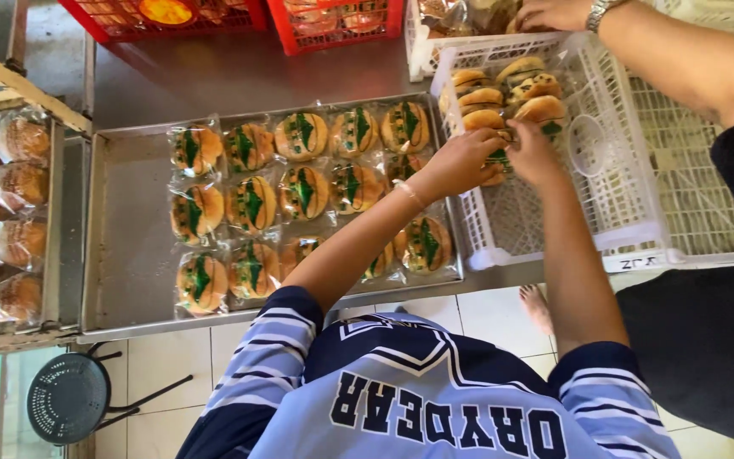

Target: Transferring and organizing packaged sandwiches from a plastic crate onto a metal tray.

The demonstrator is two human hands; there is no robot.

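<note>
On the metal surface (129,280), left hand (460,161) and right hand (530,151) together pinch a wrapped bun (496,161), likely light, soft, slippery; best gripped by its edges.

Your two bare arms stretch forward, converging. Your left hand (460,160) and right hand (530,151) meet side by side, fingers curled in a pinch.

You've got a light blue jersey on with a navy V-shaped yoke edged in white, plus big navy block lettering across the chest. Short sleeves, navy with pale blue and white stripes at the cuffs. There's a thin bracelet on your left wrist, and your forearms are bare.
</note>
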